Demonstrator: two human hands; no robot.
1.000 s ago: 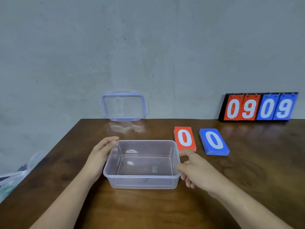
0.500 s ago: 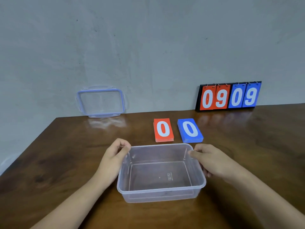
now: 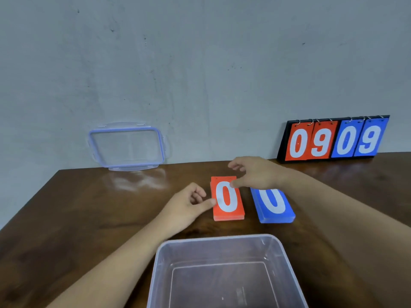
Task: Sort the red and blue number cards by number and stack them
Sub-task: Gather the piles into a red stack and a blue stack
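A stack of red number cards (image 3: 226, 200) with a white 0 on top lies flat on the table. To its right lies a blue stack (image 3: 274, 205), also showing 0. My left hand (image 3: 186, 206) sits at the red stack's left edge, fingers curled, with the thumb tip touching that edge. My right hand (image 3: 255, 174) hovers over the red stack's far right corner, thumb on the top card and fingers spread past the far edge. It hides the far end of the blue stack.
An empty clear plastic container (image 3: 222, 241) stands at the near edge, in front of the stacks. Its blue-rimmed lid (image 3: 124, 130) leans on the wall at back left. A flip scoreboard (image 3: 333, 141) reading 09 09 stands at back right on the brown table (image 3: 89, 218).
Both hands have let go of the container's sides and moved forward to the red stack. The container now lies nearer to me in view.
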